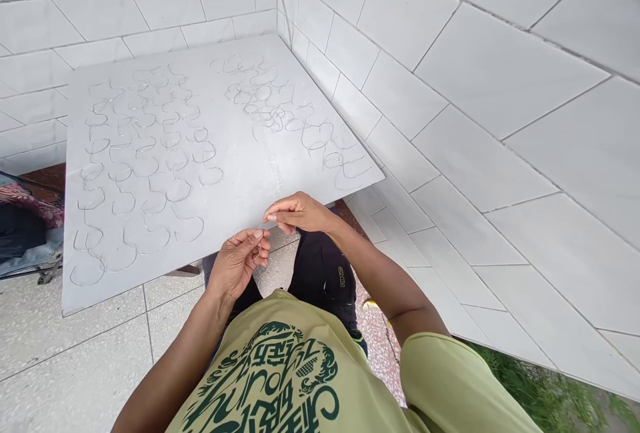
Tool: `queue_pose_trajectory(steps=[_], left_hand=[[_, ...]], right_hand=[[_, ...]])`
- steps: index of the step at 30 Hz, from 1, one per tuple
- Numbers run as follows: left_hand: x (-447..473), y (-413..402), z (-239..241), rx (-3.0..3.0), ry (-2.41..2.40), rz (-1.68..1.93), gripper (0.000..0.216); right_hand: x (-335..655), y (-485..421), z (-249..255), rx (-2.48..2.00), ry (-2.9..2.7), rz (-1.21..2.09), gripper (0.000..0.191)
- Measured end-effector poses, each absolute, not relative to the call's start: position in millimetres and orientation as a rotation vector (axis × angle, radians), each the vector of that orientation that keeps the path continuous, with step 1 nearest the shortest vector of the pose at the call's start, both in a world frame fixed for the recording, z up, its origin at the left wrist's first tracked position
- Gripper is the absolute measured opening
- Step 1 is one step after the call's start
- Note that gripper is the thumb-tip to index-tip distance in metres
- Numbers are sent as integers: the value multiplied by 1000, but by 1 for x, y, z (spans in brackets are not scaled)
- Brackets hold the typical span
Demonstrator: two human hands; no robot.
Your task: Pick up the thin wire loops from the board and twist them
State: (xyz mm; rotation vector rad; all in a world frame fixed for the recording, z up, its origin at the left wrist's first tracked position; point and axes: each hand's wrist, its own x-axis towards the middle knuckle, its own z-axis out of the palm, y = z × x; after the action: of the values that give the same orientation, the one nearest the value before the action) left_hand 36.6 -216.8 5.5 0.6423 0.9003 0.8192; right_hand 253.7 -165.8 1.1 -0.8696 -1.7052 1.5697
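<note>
Between my two hands, at the near edge of a white tabletop, is a thin piece of bent wire. My left hand pinches it between thumb and fingers, with part of the curve showing by the fingertips. The thumb and forefinger of my right hand close on its other end, just above and to the right. Rows of S-shaped bent wires lie on the left half of the table. A looser, overlapping heap of curved wires lies toward the back right.
White tiled walls border the table at the back and right. A bag or bundle of cloth stands at the left. Speckled floor shows below the table, and green plants are at the lower right.
</note>
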Motion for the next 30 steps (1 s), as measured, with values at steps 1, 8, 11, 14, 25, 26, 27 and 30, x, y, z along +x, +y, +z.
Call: queue_pose_trajectory(steps=[1,8,11,14,25,26,27,30], left_hand=[[36,-216,6,626,900,803,29],[35,-213,7,584,913,794,26],[34,-211,7,591,916,795,26],[33,-208,9,603,911,797,27],[38,-211,9,514,949,898,25],[38,-210,9,518,944,883,25],[38,-209,10,527,938,868,26],[36,-207,13,571,904,844,30]], right_hand=[[257,-164,2,-862,-1740,1578,38],[265,-158,12,-840,-1878,1582,37],[263,-159,13,-853,-1878,1553,37],[261,-160,12,-835,-1876,1527,37],[259,-154,7,-777,-1861,1591,35],[259,-152,8,-780,-1858,1609,36],[259,-151,9,-787,-1850,1627,36],[259,-146,10,-822,-1803,1666,38]])
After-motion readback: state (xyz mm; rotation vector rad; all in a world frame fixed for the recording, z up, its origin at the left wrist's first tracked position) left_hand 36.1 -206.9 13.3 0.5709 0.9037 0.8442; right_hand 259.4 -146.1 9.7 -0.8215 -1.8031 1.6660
